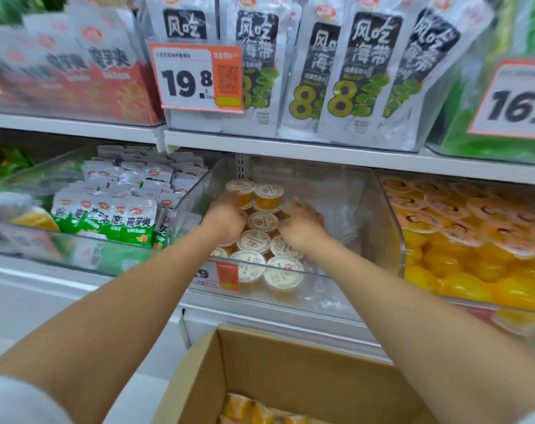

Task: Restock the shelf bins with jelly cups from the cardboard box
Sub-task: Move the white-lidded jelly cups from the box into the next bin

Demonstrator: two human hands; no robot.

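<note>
A clear plastic shelf bin [384,228] on the lower shelf holds several jelly cups [254,242] with white lids and orange filling, stacked in its left half. Both my hands reach into this bin. My left hand [225,220] sits at the left of the pile, with its fingers curled against an orange cup at the back. My right hand [303,223] lies over the cups at the pile's right side; its fingers are blurred and their hold is unclear. An open cardboard box [290,362] stands below, with more orange cups [248,411] showing at its bottom.
The bin on the left holds green and white snack packets [119,215]. The bin on the right is full of yellow jelly cups [462,240]. The upper shelf carries hanging seaweed packs [352,75] and a 19.8 price tag [196,78]. The middle bin's right half is bare.
</note>
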